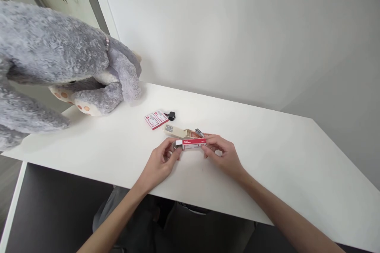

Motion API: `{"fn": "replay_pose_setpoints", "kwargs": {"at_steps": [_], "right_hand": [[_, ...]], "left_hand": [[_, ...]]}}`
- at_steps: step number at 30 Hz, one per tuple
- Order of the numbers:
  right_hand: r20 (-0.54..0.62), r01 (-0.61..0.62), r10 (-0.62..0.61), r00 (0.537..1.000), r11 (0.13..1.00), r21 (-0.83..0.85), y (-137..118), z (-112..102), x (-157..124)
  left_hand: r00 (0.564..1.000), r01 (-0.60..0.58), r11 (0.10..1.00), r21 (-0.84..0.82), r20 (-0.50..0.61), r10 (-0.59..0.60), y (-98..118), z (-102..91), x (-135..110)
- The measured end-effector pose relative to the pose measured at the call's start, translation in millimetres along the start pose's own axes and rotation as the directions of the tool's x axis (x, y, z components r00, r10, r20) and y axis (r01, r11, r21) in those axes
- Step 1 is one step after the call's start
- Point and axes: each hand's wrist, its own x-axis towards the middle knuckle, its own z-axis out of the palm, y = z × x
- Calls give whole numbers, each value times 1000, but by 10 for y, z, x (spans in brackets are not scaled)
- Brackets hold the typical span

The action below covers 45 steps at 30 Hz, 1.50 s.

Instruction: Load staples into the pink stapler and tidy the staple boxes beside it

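Note:
Both my hands hold a small red and white staple box [193, 144] just above the white table [267, 158]. My right hand [222, 155] grips the box's right end. My left hand [162, 159] pinches a grey inner tray or strip of staples [178, 143] that sticks out of the box's left end. Right behind the box lies a beige stapler [178, 131], opened up, with metal showing at its right end.
Two more red and white staple boxes [156, 119] lie side by side farther back, with a small black object [171, 116] next to them. A large grey plush toy [59, 67] fills the table's far left corner. A white wall stands behind.

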Motion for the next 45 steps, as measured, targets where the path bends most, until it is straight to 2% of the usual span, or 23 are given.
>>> {"fn": "replay_pose_setpoints", "kwargs": {"at_steps": [13, 23, 26, 34, 41, 45], "right_hand": [[18, 172, -171, 985, 980, -96, 33, 19, -42], [4, 290, -291, 957, 954, -81, 41, 28, -35], [23, 258, -257, 966, 966, -32, 38, 5, -30], [44, 65, -72, 996, 986, 151, 29, -39, -6], [80, -117, 98, 992, 952, 283, 16, -55, 14], [90, -164, 144, 986, 940, 300, 6, -63, 23]], "left_hand": [[999, 31, 999, -23, -7, -31, -16, 34, 6], [998, 59, 998, -32, -17, -60, -9, 17, 5], [999, 50, 999, -16, -6, -50, -4, 16, 7], [995, 40, 998, -53, 91, -35, -3, 13, 13], [996, 9, 993, -119, 93, 2, 13, -18, -8], [992, 0, 993, -115, 124, 14, 36, -32, -9]]}}
